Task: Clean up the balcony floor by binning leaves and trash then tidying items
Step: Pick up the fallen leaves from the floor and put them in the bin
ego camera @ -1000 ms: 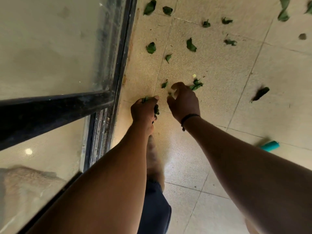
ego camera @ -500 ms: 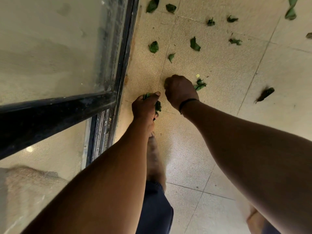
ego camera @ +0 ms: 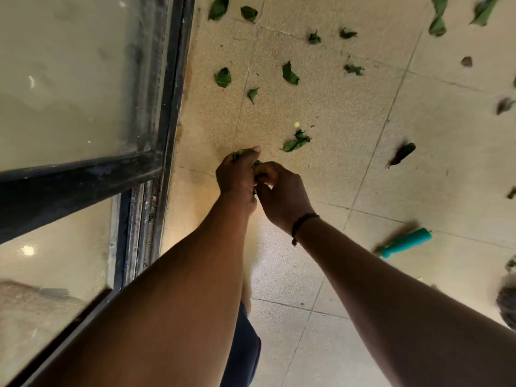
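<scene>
Both hands (ego camera: 237, 177) (ego camera: 282, 194) grip gathered leaves (ego camera: 237, 155).

The floor tiles (ego camera: 349, 121) are pale beige with a fine sandy speckle, split by thin grey grout lines. Scattered on them beyond the sliding door frame (ego camera: 170, 79), the leaves (ego camera: 289, 73) are deep green, a crumpled one (ego camera: 296, 142) a little brighter, and one shrivelled leaf (ego camera: 402, 154) is dark brownish. The door frame is black with dusty grey streaks; its glass (ego camera: 69, 65) reflects a muted beige. Right of the frame lies a teal cylinder (ego camera: 406, 243). A tiny yellow-green scrap (ego camera: 296, 124) sits near the crumpled leaf. A black cord bracelet (ego camera: 303, 220) circles the wrist. Green leaf bits (ego camera: 237, 156) show in the left hand (ego camera: 237, 177).
</scene>
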